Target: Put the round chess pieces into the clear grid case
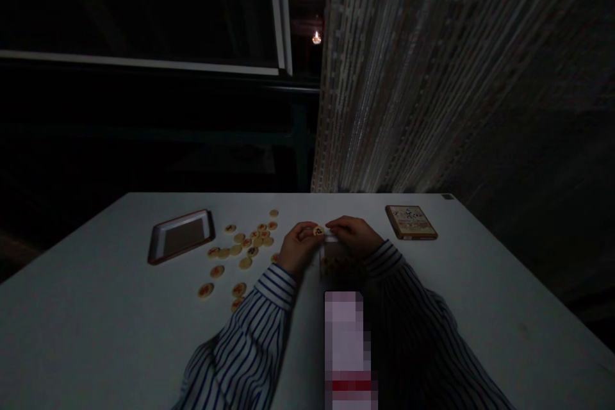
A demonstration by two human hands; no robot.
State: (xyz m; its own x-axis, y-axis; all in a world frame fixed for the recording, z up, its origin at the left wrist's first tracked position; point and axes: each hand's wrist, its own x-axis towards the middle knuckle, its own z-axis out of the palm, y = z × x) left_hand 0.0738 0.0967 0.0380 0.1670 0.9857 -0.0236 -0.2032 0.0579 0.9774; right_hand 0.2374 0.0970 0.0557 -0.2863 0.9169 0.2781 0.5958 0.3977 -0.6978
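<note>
My left hand (298, 246) pinches a Chinese chess piece (318, 230), a pale round disc with a dark character turned toward me. Close by on its right is my right hand (353, 234), fingers bent and drawn together at the tips; whether anything small is between them cannot be made out. Below both hands lies a shallow open box (331, 239) with several pieces in its shaded lower part. Left of my left hand, loose chess pieces (245, 262) are scattered on the white table (120, 320), some showing red characters, some dark, some blank side up.
An empty-looking box tray (158, 250) with a brown rim lies at the left. At the right is a box lid (412, 223) with a printed picture. A blurred-out phone-like object (343, 333) sits before me. String curtains (384, 77) hang behind the table's far edge.
</note>
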